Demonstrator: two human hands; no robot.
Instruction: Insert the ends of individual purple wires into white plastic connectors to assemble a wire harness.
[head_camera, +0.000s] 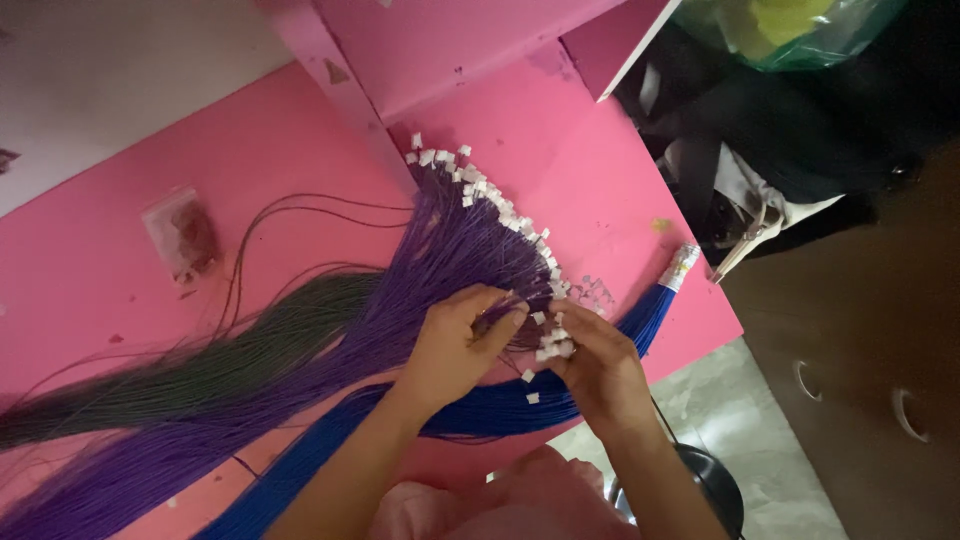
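A thick fan of purple cords (440, 260) lies across the pink table (130, 300), each cord ending in a small white tag (480, 185). My left hand (455, 345) pinches a few purple cords near their tagged ends. My right hand (600, 365) grips a cluster of white tags and cord ends right beside it. A blue cord bundle (480, 410) runs under both hands, its taped end (683, 265) near the table's right edge. A green cord bundle (200, 365) lies to the left.
A small clear packet (182, 235) lies on the table at the left. A pink shelf unit (440, 50) stands at the back. Dark cloth and a green bag (790, 25) sit to the right, above a brown cabinet (860, 380) and tiled floor.
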